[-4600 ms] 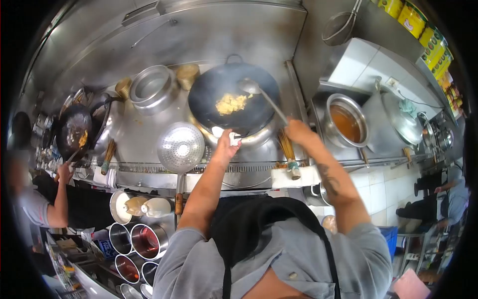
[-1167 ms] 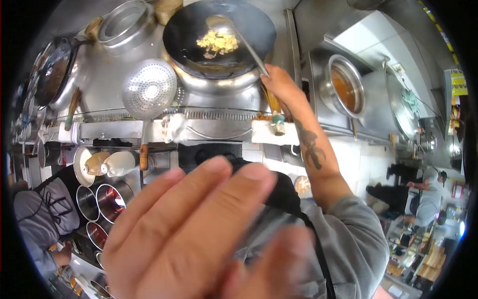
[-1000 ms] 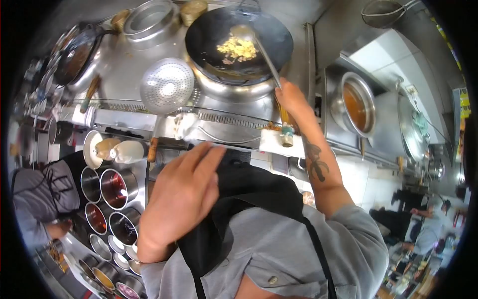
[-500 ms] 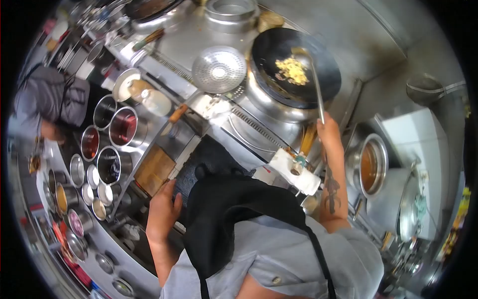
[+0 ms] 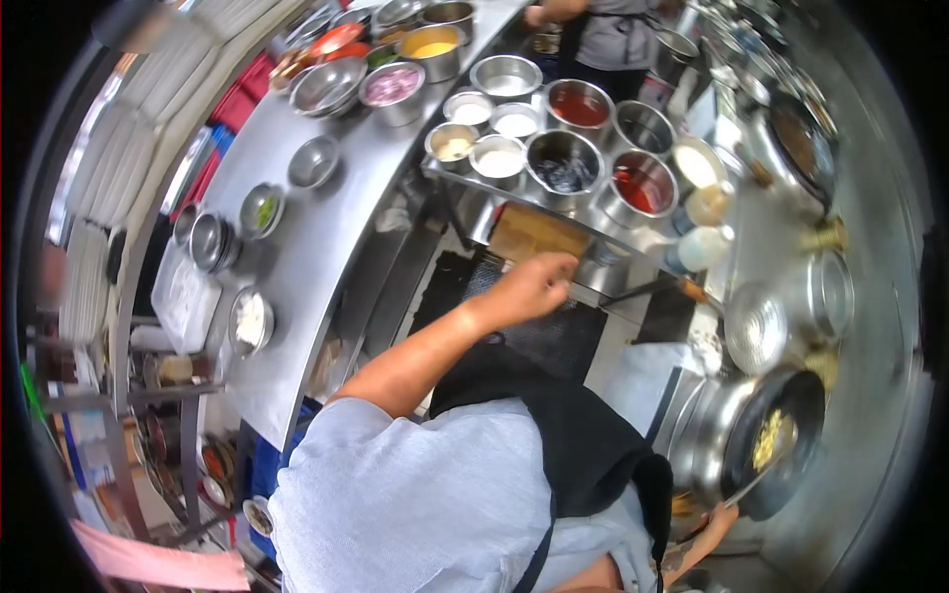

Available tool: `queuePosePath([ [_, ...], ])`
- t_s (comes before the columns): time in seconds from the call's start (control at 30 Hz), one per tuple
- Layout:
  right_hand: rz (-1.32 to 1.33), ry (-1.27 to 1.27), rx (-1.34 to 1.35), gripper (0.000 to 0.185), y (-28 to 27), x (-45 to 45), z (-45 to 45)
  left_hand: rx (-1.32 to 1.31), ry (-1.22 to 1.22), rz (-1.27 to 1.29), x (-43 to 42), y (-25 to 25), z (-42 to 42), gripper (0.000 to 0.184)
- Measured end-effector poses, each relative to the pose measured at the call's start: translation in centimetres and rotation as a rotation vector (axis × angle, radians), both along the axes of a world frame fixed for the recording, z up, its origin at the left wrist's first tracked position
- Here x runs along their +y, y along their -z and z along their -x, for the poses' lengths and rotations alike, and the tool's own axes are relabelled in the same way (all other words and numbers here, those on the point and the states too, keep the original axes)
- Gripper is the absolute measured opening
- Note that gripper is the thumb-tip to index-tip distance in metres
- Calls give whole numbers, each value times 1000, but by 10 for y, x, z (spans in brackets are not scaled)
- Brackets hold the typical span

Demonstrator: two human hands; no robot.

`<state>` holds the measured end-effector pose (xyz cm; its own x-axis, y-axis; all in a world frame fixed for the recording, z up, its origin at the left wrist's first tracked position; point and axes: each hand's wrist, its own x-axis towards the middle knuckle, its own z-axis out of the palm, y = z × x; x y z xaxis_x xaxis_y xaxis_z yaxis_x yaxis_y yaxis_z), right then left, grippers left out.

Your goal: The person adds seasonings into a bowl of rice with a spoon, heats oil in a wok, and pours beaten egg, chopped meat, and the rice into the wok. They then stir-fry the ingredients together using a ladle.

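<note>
My right hand (image 5: 723,518) grips the handle of a ladle (image 5: 755,481) at the lower right. The ladle's bowl rests among yellow chopped food, probably scrambled egg (image 5: 766,441), in a black wok (image 5: 809,400). My left hand (image 5: 539,285) hangs in mid-air over the floor mat, its fingers curled and nothing visible in them. Ahead of it stands a shelf of metal pots, with a red sauce pot (image 5: 641,188), a dark liquid pot (image 5: 563,170) and small tubs of white contents, such as the white tub (image 5: 497,158). A wooden board (image 5: 534,235) lies below.
A steel counter (image 5: 326,222) runs along the left with bowls, including a bowl of white pieces (image 5: 251,321). A perforated strainer (image 5: 756,326) with a wooden handle lies beside the wok. Another person (image 5: 615,44) stands beyond the pots. Squeeze bottles (image 5: 700,247) stand by the shelf.
My view has swung left, bringing the left counter into sight and moving the wok to the lower right. My left hand has reached forward. My right hand keeps hold of the ladle.
</note>
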<state>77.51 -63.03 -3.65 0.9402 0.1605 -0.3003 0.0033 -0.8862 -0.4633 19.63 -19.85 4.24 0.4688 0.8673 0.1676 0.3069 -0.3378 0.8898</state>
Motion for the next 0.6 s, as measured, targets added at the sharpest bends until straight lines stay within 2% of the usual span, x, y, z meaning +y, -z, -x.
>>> queuePosePath([
  [0.03,-210,36,14,33,-1,1,9,-66,-130,148,8,17,24,34],
  [0.07,-280,0,-24,31,5,-3,4,-159,-256,174,23,62,53,35],
  [0.13,-363,-32,-64,28,24,-10,-8,-451,-644,686,35,49,117,32],
  [0.17,-375,-34,-67,26,29,-10,-14,-596,-769,703,44,63,156,27],
  [0.2,-324,-13,-38,25,28,-3,-15,-774,-883,680,51,89,201,25],
  [0.23,-272,8,-12,23,26,4,-15,-842,-1025,691,56,99,242,29],
  [0.27,-219,30,11,21,20,13,-12,-959,-1150,657,57,107,281,22],
  [0.3,-161,54,29,20,15,18,-11,-1003,-1304,610,57,124,322,23],
  [0.33,-102,78,48,18,7,25,-8,-1059,-1348,480,56,162,370,25],
  [0.37,-203,-78,43,22,-19,27,28,-1146,-1332,617,47,193,419,30],
  [0.43,-440,-388,74,36,-95,49,131,-1184,-1524,486,22,176,427,36],
  [0.47,-418,-390,79,35,-104,58,147,-1194,-1619,415,10,161,427,40],
  [0.6,-306,-389,67,33,-118,93,163,-1315,-1683,278,-57,140,399,53],
])
